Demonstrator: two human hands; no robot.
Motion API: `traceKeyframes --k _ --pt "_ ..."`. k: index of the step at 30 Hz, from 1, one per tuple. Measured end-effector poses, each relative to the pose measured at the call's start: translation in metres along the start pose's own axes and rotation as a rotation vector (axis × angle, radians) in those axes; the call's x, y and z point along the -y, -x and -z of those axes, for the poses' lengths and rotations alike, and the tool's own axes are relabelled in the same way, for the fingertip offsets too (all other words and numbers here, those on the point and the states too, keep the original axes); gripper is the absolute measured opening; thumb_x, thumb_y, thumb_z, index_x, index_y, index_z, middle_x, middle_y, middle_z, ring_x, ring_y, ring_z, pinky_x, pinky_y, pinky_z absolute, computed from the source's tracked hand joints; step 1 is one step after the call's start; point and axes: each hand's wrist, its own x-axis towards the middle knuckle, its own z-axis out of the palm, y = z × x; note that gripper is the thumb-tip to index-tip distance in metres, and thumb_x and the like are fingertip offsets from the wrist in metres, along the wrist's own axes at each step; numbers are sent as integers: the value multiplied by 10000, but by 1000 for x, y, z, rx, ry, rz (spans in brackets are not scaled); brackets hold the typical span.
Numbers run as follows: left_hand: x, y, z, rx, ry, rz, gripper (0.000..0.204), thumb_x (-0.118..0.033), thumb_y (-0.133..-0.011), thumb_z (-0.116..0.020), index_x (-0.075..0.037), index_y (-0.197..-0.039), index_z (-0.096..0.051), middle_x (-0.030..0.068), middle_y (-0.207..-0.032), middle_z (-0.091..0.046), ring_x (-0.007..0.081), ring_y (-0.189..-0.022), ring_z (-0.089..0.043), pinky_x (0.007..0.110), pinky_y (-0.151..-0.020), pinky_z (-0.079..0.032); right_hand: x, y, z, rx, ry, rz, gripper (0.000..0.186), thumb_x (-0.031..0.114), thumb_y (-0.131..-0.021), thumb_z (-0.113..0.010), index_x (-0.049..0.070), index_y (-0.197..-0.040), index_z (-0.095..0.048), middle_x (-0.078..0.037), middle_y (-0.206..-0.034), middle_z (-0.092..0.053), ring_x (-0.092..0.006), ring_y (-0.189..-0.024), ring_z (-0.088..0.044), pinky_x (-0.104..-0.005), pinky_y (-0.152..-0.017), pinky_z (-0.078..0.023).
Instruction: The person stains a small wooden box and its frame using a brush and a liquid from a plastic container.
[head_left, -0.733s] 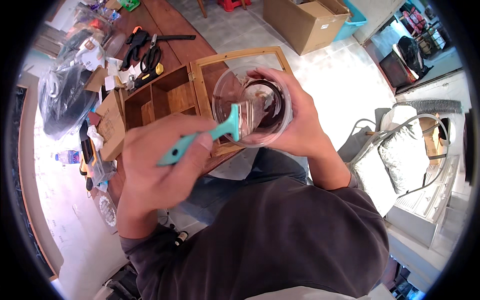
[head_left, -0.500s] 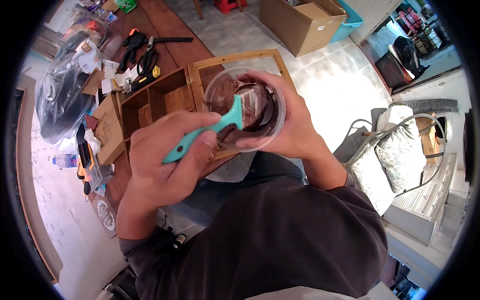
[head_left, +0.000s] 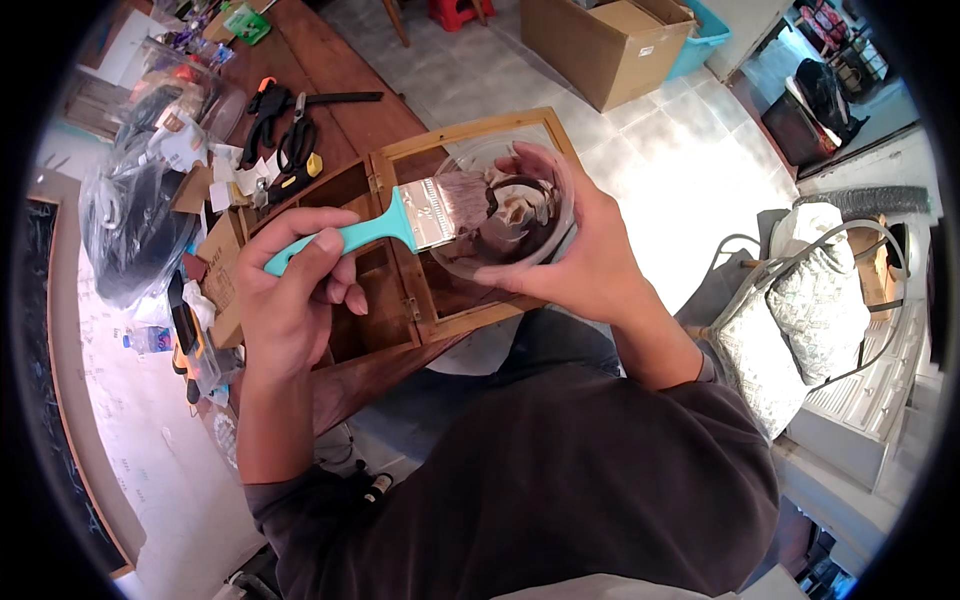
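My left hand is closed round the turquoise handle of a flat paintbrush. Its bristles, stained brown, reach over the rim of a clear plastic cup. Dark brown liquid coats the cup's inside. My right hand grips that cup from the right, tilting its mouth toward me. Beneath both hands a wooden box with compartments lies on the table, its framed, hinged lid folded out to the right. The cup and my hands hide part of the lid and box.
Pliers, a black-and-orange clamp and plastic bags crowd the wooden table at the left. A large cardboard box stands on the tiled floor ahead. To the right is a chair with patterned cushions.
The brush has come up and left out of the cup's inside, and its metal band and bristles now show at the rim. My left hand has shifted left; the right still holds the cup.
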Motion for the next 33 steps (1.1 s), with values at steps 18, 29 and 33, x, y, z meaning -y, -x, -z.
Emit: traceKeyframes --k 18,29,33 --pt "4 -18 11 -55 286 114 249 -148 -1019 -548 56 -1143 -619 37 -752 -543 70 -599 -463 182 -464 -446 -10 -3 5 -105 442 231 876 223 -608 -946 24 -1361 -546 -155 -1262 -626 -348 -1173 -604 -428 -1003 -490" --pt "3 -47 48 -175 -624 -128 210 -87 -991 -659 42 -1151 -697 50 -788 -608 99 -677 -562 283 -638 -562 -78 21 51 -343 -344 -51 1011 45 -607 -927 -36 -1470 -406 -214 -1406 -553 -274 -1289 -558 -404 -1112 -451" --pt "0 -50 37 -113 -879 -112 204 -75 -985 -664 43 -1149 -698 43 -802 -630 93 -695 -585 271 -634 -552 -88 28 55 -344 -304 -75 1051 98 -593 -959 -36 -1475 -403 -218 -1418 -546 -284 -1292 -559 -407 -1109 -453"
